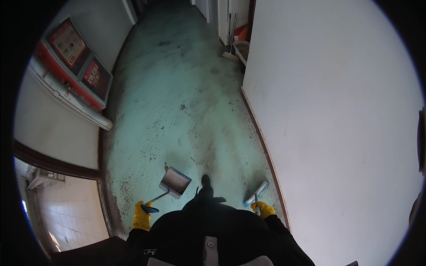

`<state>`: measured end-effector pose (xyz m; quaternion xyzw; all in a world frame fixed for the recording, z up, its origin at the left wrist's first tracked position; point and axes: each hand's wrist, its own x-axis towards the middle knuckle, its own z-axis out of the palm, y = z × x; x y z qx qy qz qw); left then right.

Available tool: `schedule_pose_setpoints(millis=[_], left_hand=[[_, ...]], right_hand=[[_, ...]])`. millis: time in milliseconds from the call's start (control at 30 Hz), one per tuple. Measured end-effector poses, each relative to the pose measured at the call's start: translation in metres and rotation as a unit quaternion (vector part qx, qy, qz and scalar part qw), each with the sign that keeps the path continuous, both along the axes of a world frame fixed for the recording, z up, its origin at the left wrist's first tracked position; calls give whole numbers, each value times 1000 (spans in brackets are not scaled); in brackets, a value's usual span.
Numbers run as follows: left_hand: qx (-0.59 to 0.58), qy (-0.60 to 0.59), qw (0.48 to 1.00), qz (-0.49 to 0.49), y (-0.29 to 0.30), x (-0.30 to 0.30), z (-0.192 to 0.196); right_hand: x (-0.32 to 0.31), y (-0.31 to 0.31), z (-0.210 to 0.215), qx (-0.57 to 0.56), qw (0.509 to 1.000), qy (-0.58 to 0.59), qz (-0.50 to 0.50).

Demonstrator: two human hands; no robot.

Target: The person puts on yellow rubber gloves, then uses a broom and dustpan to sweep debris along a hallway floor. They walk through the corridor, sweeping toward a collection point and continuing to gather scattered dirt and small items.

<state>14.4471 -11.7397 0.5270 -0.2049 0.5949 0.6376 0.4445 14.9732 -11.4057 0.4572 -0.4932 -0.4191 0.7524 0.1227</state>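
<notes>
My left hand (142, 217), in a yellow rubber glove, grips the blue-ended handle of a metal dustpan (175, 182) that hangs just above the green floor. My right hand (262, 209), also in a yellow glove, holds the handle of a broom whose blue and white head (258, 193) rests low near the right wall's base. Between the two tools my dark shoe (206, 180) points forward. My black jacket fills the lower edge of the view.
A worn green corridor floor (186, 102) with dark stains runs ahead. A white wall (333, 111) stands close on the right. On the left are a red wall cabinet (75, 62), a white pipe (71, 102) and a doorway. A broom and containers (237, 46) lie far ahead.
</notes>
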Motion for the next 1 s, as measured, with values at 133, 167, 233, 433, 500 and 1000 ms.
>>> schedule_pose_setpoints(millis=[133,167,233,433,500,1000], left_hand=[[-36,106,993,-28,113,-73,11],[-16,75,997,7,152,-89,16],[-6,121,992,25,223,-121,35],[9,45,998,36,358,-180,57],[29,60,998,-15,381,-195,57],[-121,383,893,-202,542,-322,109]], right_hand=[[-25,11,11,117,986,-103,58],[-36,19,13,218,961,-138,100],[-59,44,18,163,970,-152,95],[-119,105,-2,137,987,-85,12],[-135,134,-26,187,976,-113,13],[-427,543,-56,-225,973,-43,-24]])
